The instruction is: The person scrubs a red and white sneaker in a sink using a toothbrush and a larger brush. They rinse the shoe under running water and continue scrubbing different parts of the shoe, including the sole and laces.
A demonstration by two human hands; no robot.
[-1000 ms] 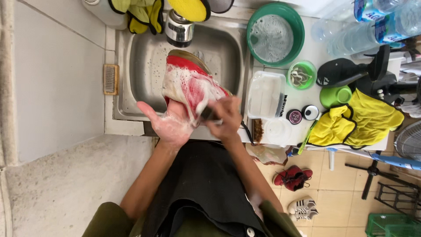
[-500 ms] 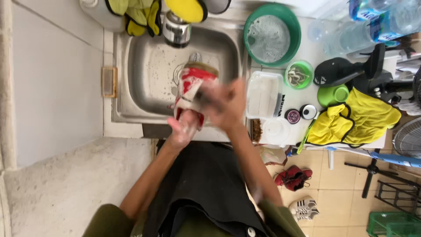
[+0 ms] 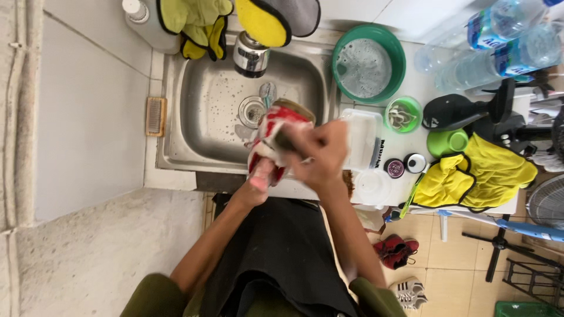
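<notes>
Now L hand (image 3: 258,179) grips red-white shoe (image 3: 271,141); R hand (image 3: 320,155) clasps dark brush (image 3: 286,141), prob.; over sink (image 3: 205,117).

A kitchen corner is seen from above in bright, even daylight, with no single source to be made out. Soft glare is thrown off the wet stainless steel sink basin (image 3: 214,111) and the chrome tap head (image 3: 251,56). The right hand (image 3: 320,155) is smeared by motion blur, as is the red-and-white sneaker (image 3: 271,144) beside it. Only faint, diffuse shadows are cast beneath the arms. Straight lines of the grey concrete wall (image 3: 88,117) are bowed at the frame edges by the wide-angle lens.
</notes>
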